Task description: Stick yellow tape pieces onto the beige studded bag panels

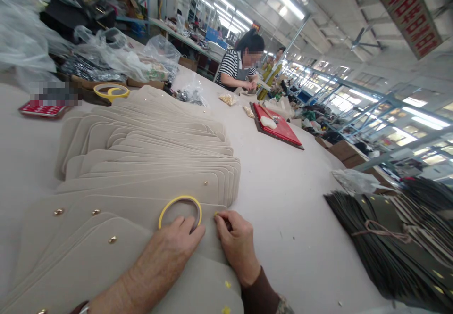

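Your left hand (173, 245) lies flat and relaxed on the top panel (106, 257), gripping nothing. Its fingertips rest across the near side of the tape (180, 197), which lies flat on the fanned stack of panels just beyond your knuckles. Your right hand (236, 241) is curled, thumb and forefinger pinched on a small yellow tab (216, 214) at the panel's right edge, just beside the roll.

Judging from this, the step in hand is fixing that tab to the edge (two like it (226, 284) already sit on the panels nearer you). The left hand seems to be steadying both panel and roll.

The next move calls for firm fingertip pressure so the tab seats flat, and a still left hand so the loose stack does not slide. Keep clear of the brass studs (113, 240).

Another person (237, 66) works at the far end of the table (290, 219), well apart from you.
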Demonstrator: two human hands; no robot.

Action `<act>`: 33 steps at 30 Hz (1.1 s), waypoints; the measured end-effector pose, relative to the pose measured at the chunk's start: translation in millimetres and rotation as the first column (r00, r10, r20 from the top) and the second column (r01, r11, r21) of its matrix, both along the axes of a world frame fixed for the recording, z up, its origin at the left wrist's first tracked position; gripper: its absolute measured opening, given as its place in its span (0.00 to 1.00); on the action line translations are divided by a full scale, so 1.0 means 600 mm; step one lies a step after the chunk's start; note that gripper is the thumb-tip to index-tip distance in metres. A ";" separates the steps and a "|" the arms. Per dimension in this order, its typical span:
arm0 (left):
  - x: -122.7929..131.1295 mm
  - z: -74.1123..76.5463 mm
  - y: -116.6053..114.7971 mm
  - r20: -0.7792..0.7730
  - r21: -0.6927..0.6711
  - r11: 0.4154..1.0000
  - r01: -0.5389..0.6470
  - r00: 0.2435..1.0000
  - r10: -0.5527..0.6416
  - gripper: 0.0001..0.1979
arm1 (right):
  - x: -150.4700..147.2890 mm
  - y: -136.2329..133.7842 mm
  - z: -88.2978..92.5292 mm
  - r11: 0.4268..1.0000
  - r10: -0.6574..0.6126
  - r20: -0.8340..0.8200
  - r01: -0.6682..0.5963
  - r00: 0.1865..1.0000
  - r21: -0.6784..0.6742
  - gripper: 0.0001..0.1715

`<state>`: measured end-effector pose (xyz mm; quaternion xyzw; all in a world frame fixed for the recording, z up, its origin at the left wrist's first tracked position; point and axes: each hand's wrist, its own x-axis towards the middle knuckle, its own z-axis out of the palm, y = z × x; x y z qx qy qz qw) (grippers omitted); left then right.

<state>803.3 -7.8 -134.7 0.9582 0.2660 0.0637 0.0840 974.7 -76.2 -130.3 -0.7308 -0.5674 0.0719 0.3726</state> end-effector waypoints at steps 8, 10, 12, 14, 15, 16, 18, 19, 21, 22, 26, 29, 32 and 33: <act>-0.013 0.004 0.006 0.113 0.079 0.994 -0.075 0.991 0.066 0.12 | 0.008 0.019 0.012 0.994 -0.028 -0.150 0.012 0.988 -0.107 0.07; -0.020 0.013 0.014 0.224 0.163 0.976 -0.142 0.969 0.103 0.12 | 0.012 0.015 0.018 0.997 -0.023 -0.186 0.009 0.982 -0.074 0.07; -0.025 0.024 0.024 0.290 0.229 0.955 -0.190 0.950 0.119 0.13 | 0.015 0.014 0.024 1.000 -0.013 -0.129 0.014 0.992 0.007 0.08; -0.024 0.035 0.032 0.276 0.249 0.949 -0.193 0.953 0.121 0.14 | 0.016 0.018 0.030 0.995 0.045 -0.020 -0.043 0.999 0.088 0.10; -0.022 0.040 0.034 0.252 0.245 0.951 -0.186 0.960 0.123 0.14 | 0.017 0.022 0.033 0.990 0.089 0.035 -0.093 0.995 0.105 0.12; -0.020 0.044 0.036 0.227 0.239 0.954 -0.182 0.965 0.127 0.14 | 0.017 0.027 0.035 0.984 0.133 0.087 -0.142 0.987 0.104 0.13; -0.014 0.050 0.039 0.188 0.231 0.957 -0.177 0.973 0.135 0.12 | 0.020 0.036 0.039 0.977 0.184 0.167 -0.199 0.969 0.073 0.15; -0.012 0.052 0.041 0.173 0.226 0.958 -0.174 0.976 0.136 0.11 | 0.022 0.039 0.039 0.978 0.188 0.189 -0.201 0.964 0.054 0.15; -0.010 0.055 0.045 0.143 0.221 0.960 -0.170 0.980 0.140 0.09 | 0.028 0.039 0.040 0.987 0.146 0.182 -0.156 0.973 0.043 0.15; -0.010 0.056 0.047 0.130 0.221 0.961 -0.167 0.982 0.140 0.09 | 0.031 0.037 0.039 0.992 0.109 0.151 -0.118 0.982 0.048 0.14; -0.013 0.056 0.052 0.090 0.221 0.968 -0.118 0.991 0.101 0.10 | 0.040 0.015 0.038 1.000 0.004 -0.096 -0.005 0.995 -0.005 0.10; -0.020 0.045 0.050 0.080 0.187 0.980 -0.067 0.995 0.053 0.11 | 0.035 -0.004 0.037 0.991 0.040 -0.247 -0.071 0.968 -0.117 0.10; -0.036 0.029 0.046 0.096 0.145 0.989 -0.034 0.995 0.020 0.11 | 0.026 -0.016 0.037 0.961 0.112 -0.311 -0.183 0.944 -0.207 0.11; -0.042 0.025 0.046 0.108 0.131 0.991 -0.023 0.994 0.008 0.11 | 0.023 -0.018 0.038 0.953 0.127 -0.321 -0.205 0.938 -0.222 0.11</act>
